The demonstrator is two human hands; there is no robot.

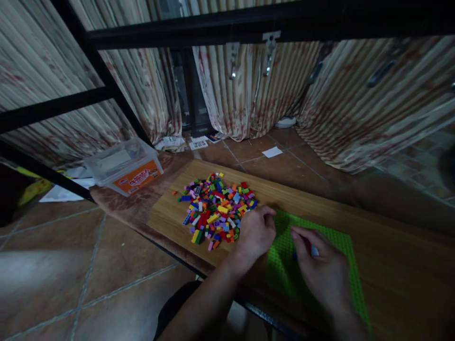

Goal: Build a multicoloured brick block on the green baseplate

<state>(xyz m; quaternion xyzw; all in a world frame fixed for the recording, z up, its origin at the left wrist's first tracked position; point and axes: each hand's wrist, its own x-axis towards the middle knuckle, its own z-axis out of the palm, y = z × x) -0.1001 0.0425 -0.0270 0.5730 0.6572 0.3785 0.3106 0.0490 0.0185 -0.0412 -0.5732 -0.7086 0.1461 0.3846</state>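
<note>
Many small coloured building bricks (218,208) lie in a loose pile on the wooden board. To their right is a bright green studded baseplate (341,241). My left hand (259,230) is between the pile and the plate's left edge, its fingers curled closed; what they hold, if anything, is hidden. Over the middle of the plate, my right hand (322,270) has its thumb and fingers closed around a few red and blue bricks (314,251), mostly covered by the hand. Whether these bricks touch the plate I cannot tell.
The wooden board (170,208) rests on a narrow, cloth-covered bench (131,215). A clear plastic box (122,163) with an orange label stands at its left end. Black metal bars (199,31) cross above, in front of striped curtains (245,90). Papers (272,152) lie on the tiled floor.
</note>
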